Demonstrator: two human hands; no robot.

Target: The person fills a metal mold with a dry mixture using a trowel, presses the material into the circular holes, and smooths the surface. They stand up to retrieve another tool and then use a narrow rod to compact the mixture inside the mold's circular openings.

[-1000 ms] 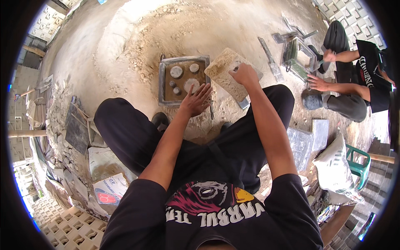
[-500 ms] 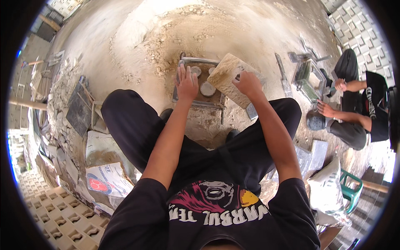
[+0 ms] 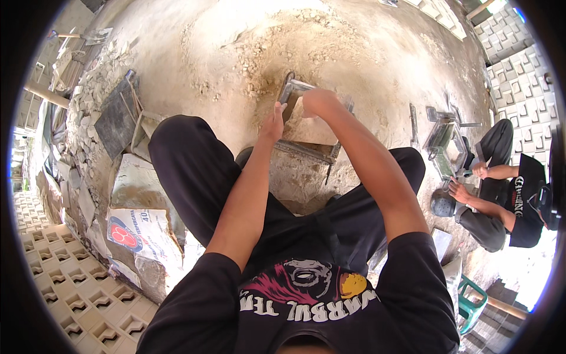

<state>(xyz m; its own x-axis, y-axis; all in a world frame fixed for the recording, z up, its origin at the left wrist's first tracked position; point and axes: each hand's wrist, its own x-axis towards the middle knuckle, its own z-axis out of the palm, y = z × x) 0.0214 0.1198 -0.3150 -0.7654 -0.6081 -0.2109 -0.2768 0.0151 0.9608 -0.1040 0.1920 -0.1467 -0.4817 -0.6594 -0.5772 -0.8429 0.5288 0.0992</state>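
Square mould (image 3: 303,151), straight dark rim, gritty floor (image 3: 206,59), left hand (image 3: 272,125) at its edge, right hand (image 3: 318,103) curled above, fingers' grip I can't tell.

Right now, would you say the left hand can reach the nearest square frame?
Probably yes: the left hand is close beside the left side of the frame, with nothing visible between them.

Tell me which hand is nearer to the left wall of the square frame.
Left. The left hand is right at the left wall, its fingertips seemingly against it; the right hand is farther right, over the upper part of the square frame.
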